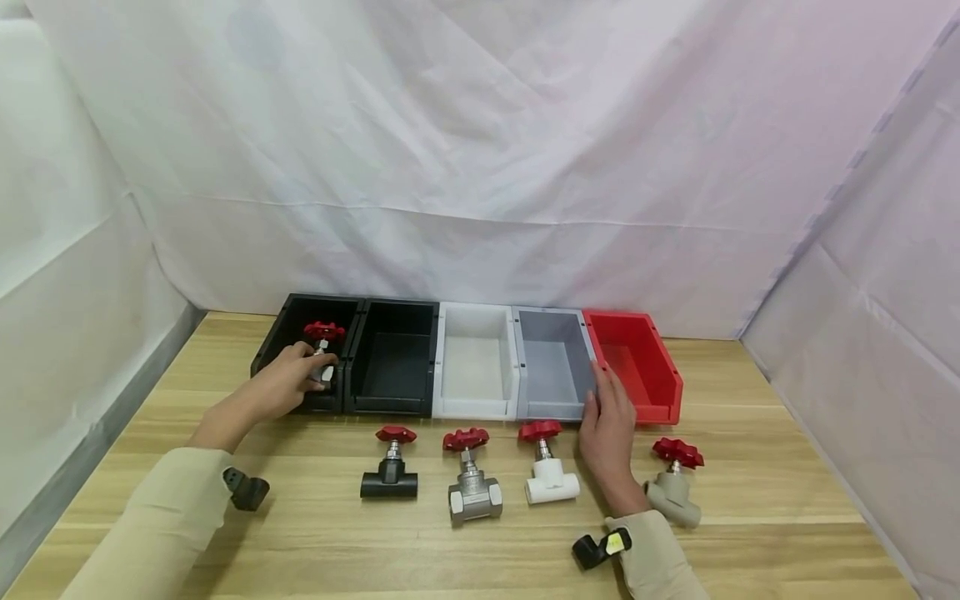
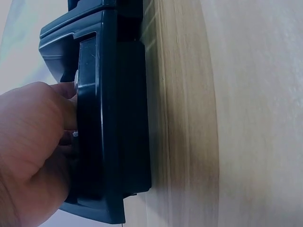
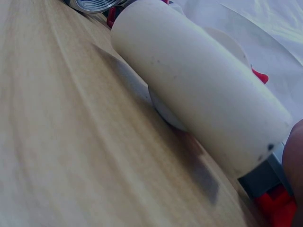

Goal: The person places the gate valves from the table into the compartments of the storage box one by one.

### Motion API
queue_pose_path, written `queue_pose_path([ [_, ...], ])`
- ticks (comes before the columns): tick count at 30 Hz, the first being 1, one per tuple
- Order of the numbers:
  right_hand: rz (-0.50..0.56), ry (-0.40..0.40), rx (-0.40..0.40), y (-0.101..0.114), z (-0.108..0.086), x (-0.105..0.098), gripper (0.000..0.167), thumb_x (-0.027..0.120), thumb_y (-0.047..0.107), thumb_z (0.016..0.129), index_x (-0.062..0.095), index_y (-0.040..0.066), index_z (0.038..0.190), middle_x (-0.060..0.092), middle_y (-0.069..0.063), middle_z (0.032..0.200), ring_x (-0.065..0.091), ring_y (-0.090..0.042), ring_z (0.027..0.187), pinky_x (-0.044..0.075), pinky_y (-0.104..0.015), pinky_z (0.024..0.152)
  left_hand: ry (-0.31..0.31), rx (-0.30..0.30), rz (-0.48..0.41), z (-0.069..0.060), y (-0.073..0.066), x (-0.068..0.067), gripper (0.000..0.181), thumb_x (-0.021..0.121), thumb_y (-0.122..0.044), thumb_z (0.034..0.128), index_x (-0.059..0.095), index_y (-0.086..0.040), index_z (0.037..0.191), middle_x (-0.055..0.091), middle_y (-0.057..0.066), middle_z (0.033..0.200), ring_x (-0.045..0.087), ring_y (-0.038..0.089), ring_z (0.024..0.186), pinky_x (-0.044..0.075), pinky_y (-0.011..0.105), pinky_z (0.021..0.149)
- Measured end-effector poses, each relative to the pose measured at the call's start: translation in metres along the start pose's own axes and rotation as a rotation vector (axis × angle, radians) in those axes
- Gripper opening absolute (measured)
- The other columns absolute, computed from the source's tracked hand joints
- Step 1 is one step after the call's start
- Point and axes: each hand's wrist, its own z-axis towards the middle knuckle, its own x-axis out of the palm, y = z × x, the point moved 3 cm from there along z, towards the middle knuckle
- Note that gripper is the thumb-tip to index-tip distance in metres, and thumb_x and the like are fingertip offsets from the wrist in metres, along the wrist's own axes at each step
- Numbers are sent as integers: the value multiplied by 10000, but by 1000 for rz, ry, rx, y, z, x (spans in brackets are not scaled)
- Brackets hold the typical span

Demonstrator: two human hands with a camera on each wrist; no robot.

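My left hand (image 1: 277, 385) reaches into the leftmost black bin (image 1: 272, 340) and grips a metal valve with a red handwheel (image 1: 324, 331). In the left wrist view the bin's front wall (image 2: 92, 127) hides most of that valve and my fingertips. My right hand (image 1: 609, 433) has its fingers extended, touching the front edges where the grey bin (image 1: 553, 410) meets the red bin (image 1: 660, 412). Just left of the right hand stands a white tee-shaped valve (image 1: 551, 483), large in the right wrist view. A beige valve (image 1: 672, 497) lies to its right.
A black valve (image 1: 389, 482) and a silver metal valve (image 1: 475, 497) stand on the wooden table (image 1: 360, 554) before the bins. A second black bin (image 1: 393, 406) and a white bin (image 1: 474, 408) complete the row. White cloth (image 1: 480, 167) hangs behind.
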Motion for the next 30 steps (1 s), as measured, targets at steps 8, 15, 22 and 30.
queue_pose_path([
  [8,-3,5,-1,1,0,0,571,581,-11,921,416,126,1450,378,-172,1447,365,-378,1278,268,-610,994,13,-8,-3,3,2,1,482,566,146,837,545,27,1304,491,274,1089,492,381,975,420,416,713],
  [15,-3,7,6,1,0,-1,569,586,-13,918,421,119,1446,379,-174,1445,366,-381,1274,271,-610,991,36,-21,-15,5,3,3,509,546,173,821,535,36,1311,487,280,1084,492,397,983,417,413,711],
  [22,-1,10,2,3,0,-1,568,587,-16,915,423,110,1444,381,-177,1441,369,-380,1272,269,-612,993,56,-40,-42,8,6,4,483,553,165,839,532,47,1307,476,305,1108,489,415,1004,421,407,713],
  [30,2,11,3,3,0,-2,562,576,-19,922,420,113,1446,379,-178,1441,365,-380,1275,259,-612,1003,67,-45,-60,9,7,5,479,535,162,855,520,38,1318,457,302,1135,463,435,1048,406,402,707],
])
